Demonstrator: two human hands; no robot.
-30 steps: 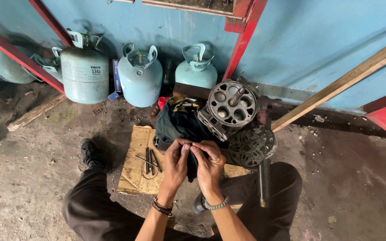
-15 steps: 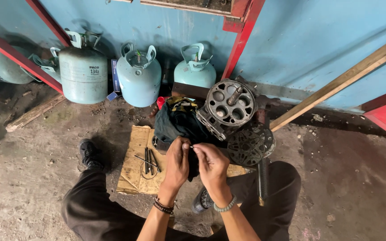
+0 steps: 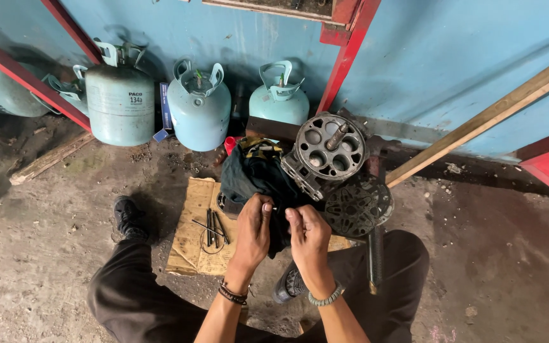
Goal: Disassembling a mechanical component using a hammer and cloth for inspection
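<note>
- Left hand: fingers curled, thumb and forefinger pinched at the tips on one end of a small thin metal part. Beaded band at the wrist.
- Right hand: fingers bent inward, fingertips close to the other end of the same small part; whether they clamp it or only touch it I cannot tell. Pale bead bracelet at the wrist.
- The small part sits between the two hands, above a dark cloth bunched on the floor; too small to identify further.
- Just right of the cloth: a round metal housing with several circular bores and a shaft stub at centre, tilted toward the camera. Below it, touching or nearly so, a dark perforated disc.
- Left of the hands: a flat piece of cardboard on the concrete floor, carrying several long thin bolts side by side.
- A dark metal bar lies by the person's right leg.
- Against the blue wall: three pale blue gas cylinders standing upright with handle collars; part of a fourth at far left.
- A wooden batten leans diagonally at right.
- Person crouches, dark trousers, black shoe at left.
</note>
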